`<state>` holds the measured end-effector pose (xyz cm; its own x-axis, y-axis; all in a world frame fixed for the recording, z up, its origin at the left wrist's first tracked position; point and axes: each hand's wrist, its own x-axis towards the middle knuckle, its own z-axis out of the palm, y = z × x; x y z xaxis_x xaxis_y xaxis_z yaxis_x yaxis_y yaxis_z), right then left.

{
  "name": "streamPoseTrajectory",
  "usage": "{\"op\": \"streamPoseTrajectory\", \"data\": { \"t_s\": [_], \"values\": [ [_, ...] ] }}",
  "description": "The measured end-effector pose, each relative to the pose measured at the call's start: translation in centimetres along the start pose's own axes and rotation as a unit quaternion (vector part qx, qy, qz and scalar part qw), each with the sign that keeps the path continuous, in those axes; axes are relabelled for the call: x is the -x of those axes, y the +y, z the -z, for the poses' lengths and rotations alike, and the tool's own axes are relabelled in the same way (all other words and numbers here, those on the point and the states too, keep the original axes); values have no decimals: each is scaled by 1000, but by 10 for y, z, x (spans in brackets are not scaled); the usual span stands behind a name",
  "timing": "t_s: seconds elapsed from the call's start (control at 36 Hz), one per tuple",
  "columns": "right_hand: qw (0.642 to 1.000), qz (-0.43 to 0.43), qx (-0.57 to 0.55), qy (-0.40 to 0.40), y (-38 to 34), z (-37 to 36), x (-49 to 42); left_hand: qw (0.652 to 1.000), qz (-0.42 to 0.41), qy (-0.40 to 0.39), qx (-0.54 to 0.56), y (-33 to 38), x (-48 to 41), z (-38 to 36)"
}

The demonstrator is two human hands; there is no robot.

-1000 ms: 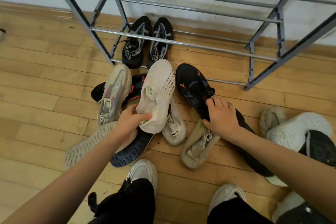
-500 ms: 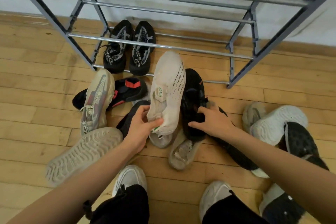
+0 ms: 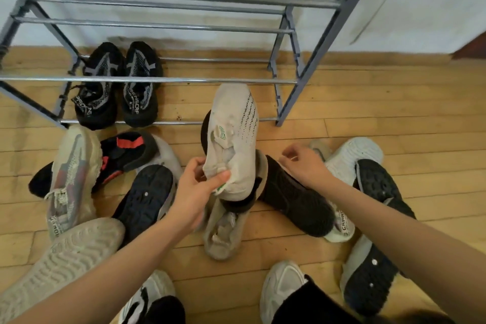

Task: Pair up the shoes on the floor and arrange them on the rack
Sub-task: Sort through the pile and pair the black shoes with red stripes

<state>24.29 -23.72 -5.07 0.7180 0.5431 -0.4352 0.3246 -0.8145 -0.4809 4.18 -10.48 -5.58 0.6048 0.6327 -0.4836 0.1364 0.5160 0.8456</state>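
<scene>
You're mid-pairing: your left hand (image 3: 203, 187) pinches the cream shoe (image 3: 234, 137) by its heel, at centre. Your right hand (image 3: 302, 166) curls at 3 o'clock; I cannot tell its grip. Next, take the likely mate (image 3: 223, 234) at 6 o'clock, then the rack (image 3: 157, 79) at 12.

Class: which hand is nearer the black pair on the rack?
Left. The left hand, holding the white shoe, is down-right of the black pair; the right hand is farther right.
</scene>
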Motion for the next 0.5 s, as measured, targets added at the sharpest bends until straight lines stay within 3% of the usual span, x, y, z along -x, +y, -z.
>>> {"op": "streamPoseTrajectory", "data": {
  "t_s": [0.14,0.25,0.31,0.39,0.5],
  "values": [
    [996,6,-89,-5,-2,4,1,1000,1,-10,17,-7,2,-14],
    [937,-65,-302,-164,-31,-6,5,999,5,-31,-33,-12,3,-13],
    [937,-35,-277,-209,-43,-17,7,992,5,-60,-113,-7,2,-10],
    [959,-11,-223,-173,-54,-28,6,941,-29,-65,-331,8,-5,5],
    [966,-15,-208,-156,-59,-31,3,850,-93,83,-512,23,-14,52]
  ]
}}
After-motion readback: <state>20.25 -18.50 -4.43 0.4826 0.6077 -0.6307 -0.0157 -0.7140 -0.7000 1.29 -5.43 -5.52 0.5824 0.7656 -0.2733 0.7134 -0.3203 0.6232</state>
